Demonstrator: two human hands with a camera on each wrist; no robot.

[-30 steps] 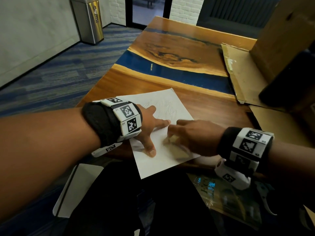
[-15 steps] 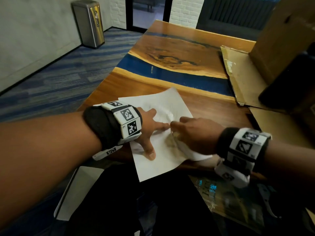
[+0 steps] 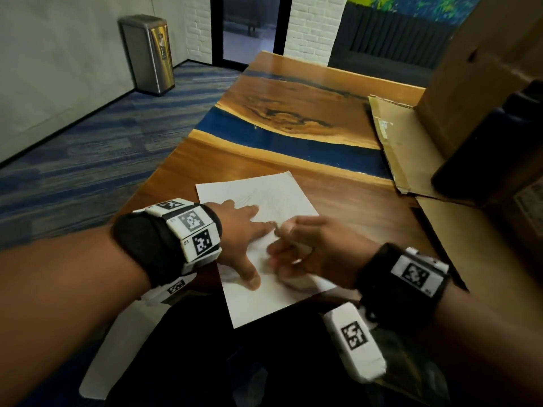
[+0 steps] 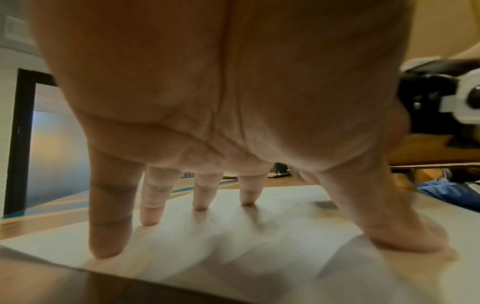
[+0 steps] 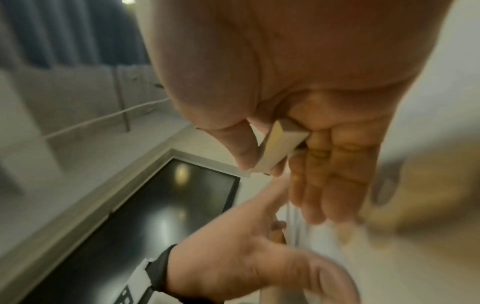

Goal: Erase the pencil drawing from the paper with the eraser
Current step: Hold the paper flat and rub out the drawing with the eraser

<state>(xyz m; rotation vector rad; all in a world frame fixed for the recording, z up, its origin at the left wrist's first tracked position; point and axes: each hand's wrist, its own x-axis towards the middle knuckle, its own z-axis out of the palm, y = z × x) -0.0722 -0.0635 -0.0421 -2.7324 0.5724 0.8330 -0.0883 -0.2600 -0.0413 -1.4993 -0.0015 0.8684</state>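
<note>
A white paper lies on the wooden table, its near corner hanging over the edge. Faint pencil lines show on its far half and around my fingertips in the left wrist view. My left hand presses the paper flat with spread, straight fingers and thumb. My right hand, blurred, is low over the near right part of the sheet, right beside the left hand. It pinches a pale block eraser between thumb and fingers. The eraser's contact with the paper is hidden.
Flattened cardboard and a big cardboard box fill the table's right side, with a black object against them. A steel bin stands on the carpet far left. A clear plastic packet lies below the table edge.
My right hand pushed forward with the eraser, buckling the paper, then pulled back toward the near edge; the sheet lies flat again. My left hand stayed pressed in place.
</note>
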